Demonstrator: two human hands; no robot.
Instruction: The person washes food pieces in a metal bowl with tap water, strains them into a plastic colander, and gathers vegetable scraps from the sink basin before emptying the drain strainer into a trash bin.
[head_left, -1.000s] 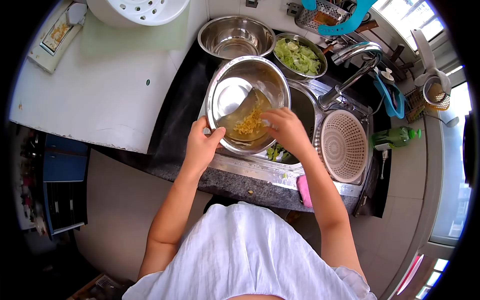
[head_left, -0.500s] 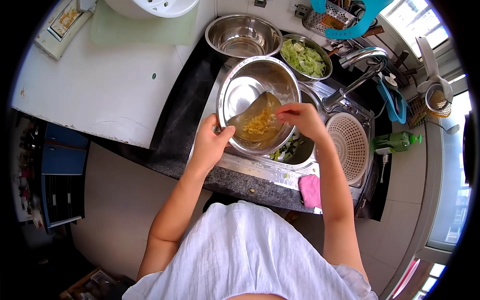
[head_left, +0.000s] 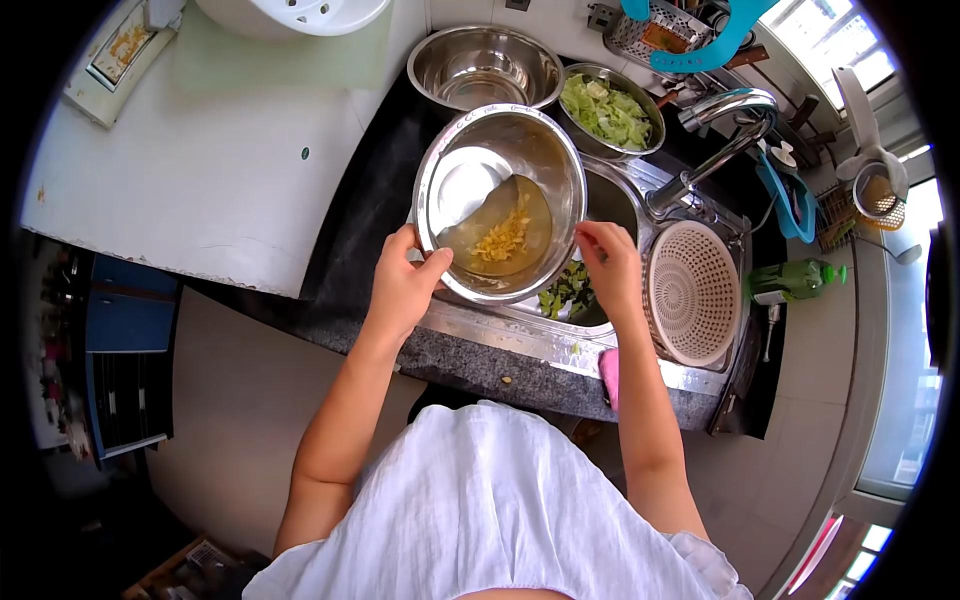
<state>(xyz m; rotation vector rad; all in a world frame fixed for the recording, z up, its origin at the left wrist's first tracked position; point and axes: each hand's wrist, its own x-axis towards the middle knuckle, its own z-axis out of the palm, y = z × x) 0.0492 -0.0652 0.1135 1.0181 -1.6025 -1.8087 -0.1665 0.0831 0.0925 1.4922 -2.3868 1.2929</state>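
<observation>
My left hand [head_left: 405, 280] grips the lower left rim of a steel bowl [head_left: 540, 145], thumb over the edge. The bowl is tilted; murky liquid with yellow bits [head_left: 503, 236] gathers in its lower part. At the bowl's right rim is my right hand [head_left: 610, 262], its fingertips drawn together; whether it grips the rim or holds something small cannot be made out. Beneath the bowl, dark green scraps [head_left: 568, 292] lie in the sink [head_left: 612, 200].
Behind stand another steel bowl [head_left: 485, 45] and a bowl of chopped lettuce [head_left: 607, 112]. The faucet [head_left: 705, 165] arches over the sink. A beige colander [head_left: 694, 293], a green bottle [head_left: 790, 281] and a pink cloth [head_left: 609, 377] are at the right.
The bowl and my left hand have shifted slightly left. My right hand has moved from over the bowl's inside to its right rim.
</observation>
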